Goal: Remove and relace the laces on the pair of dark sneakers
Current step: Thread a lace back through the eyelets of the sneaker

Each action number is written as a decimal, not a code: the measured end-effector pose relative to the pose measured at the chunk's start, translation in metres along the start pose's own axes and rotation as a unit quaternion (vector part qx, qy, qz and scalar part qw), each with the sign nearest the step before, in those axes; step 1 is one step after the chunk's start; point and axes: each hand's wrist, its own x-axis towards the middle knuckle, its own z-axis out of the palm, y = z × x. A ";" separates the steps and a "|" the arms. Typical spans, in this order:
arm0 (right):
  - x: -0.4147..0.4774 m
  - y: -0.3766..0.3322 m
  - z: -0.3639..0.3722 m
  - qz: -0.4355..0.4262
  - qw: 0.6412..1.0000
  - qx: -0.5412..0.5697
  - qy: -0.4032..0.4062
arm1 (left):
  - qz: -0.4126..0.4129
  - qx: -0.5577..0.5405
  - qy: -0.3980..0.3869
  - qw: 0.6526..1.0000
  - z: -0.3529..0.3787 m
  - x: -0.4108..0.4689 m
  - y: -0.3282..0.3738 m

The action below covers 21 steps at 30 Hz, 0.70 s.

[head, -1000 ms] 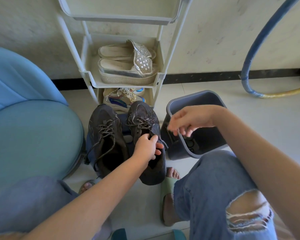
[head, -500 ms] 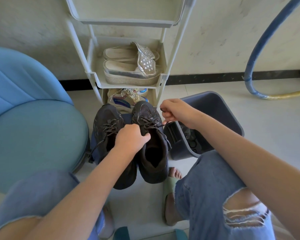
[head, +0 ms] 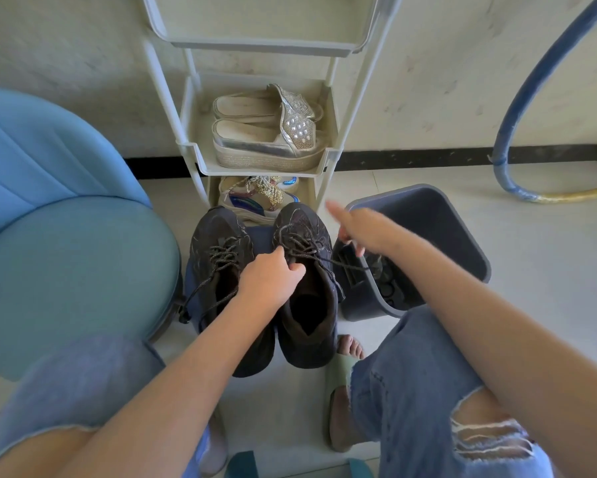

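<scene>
Two dark sneakers stand side by side on the floor, toes pointing at the rack. The left sneaker (head: 217, 257) is laced, with loose ends trailing down its left side. My left hand (head: 269, 279) grips the right sneaker (head: 310, 322) at its tongue and upper laces. One lace end (head: 345, 265) stretches from that shoe to the right, over the bucket's edge. My right hand (head: 366, 227) is blurred above this lace, index finger straight and pointing up-left. It does not plainly hold the lace.
A grey bucket (head: 462, 229) stands tilted right of the shoes. A white shoe rack (head: 190, 153) holds glittery sandals (head: 266, 132) behind them. A blue chair (head: 66, 253) fills the left. A blue hose (head: 507, 108) curves at the right wall. My knees and a slippered foot (head: 341, 374) are below.
My right hand pinched a lace beside the right sneaker half a second ago; now it has swung right over the bucket with its index finger extended. My left hand stays on that shoe.
</scene>
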 end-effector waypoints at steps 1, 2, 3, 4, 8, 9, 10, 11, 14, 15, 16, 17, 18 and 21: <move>0.004 0.002 0.006 0.008 0.999 -0.029 -0.016 | 0.003 0.007 -0.005 1.000 0.001 0.003 -0.001; 0.007 0.003 0.010 0.012 0.999 -0.031 -0.031 | 0.009 0.015 -0.011 1.000 0.003 0.005 -0.002; 0.010 0.004 0.012 0.012 0.998 -0.025 -0.051 | 0.012 0.024 -0.014 1.000 0.004 0.008 -0.004; 0.011 0.005 0.013 0.013 0.997 -0.025 -0.074 | 0.013 0.030 -0.012 0.999 0.004 0.010 -0.005; 0.011 0.006 0.013 -0.025 0.995 -0.014 -0.098 | 0.004 0.027 0.000 1.000 0.003 0.012 -0.005; 0.011 0.007 0.012 -0.035 0.995 0.007 -0.089 | 0.004 0.021 -0.002 1.000 0.003 0.011 -0.006; 0.011 0.007 0.011 -0.038 0.995 0.035 -0.083 | 0.003 0.011 -0.005 1.000 0.002 0.011 -0.006; 0.010 0.008 0.010 -0.037 0.994 0.058 -0.081 | 0.003 -0.003 -0.005 1.000 0.001 0.011 -0.006; 0.009 0.008 0.011 -0.033 0.994 0.033 -0.099 | -0.006 -0.028 -0.005 1.000 0.000 0.011 -0.006; 0.009 0.009 0.012 -0.036 0.994 0.022 -0.104 | -0.015 -0.028 -0.007 0.999 0.000 0.011 -0.006; 0.009 0.009 0.010 -0.038 0.994 0.028 -0.102 | -0.021 -0.028 -0.009 0.999 0.000 0.011 -0.006; 0.008 0.010 0.007 -0.035 0.994 0.058 -0.091 | -0.024 -0.026 -0.010 0.999 0.000 0.010 -0.006; 0.007 0.011 0.002 -0.030 0.991 0.104 -0.078 | -0.024 -0.023 -0.009 0.999 0.000 0.010 -0.006; -0.003 0.018 -0.017 -0.056 0.964 0.246 -0.084 | -0.024 -0.006 -0.006 1.000 0.000 0.009 -0.006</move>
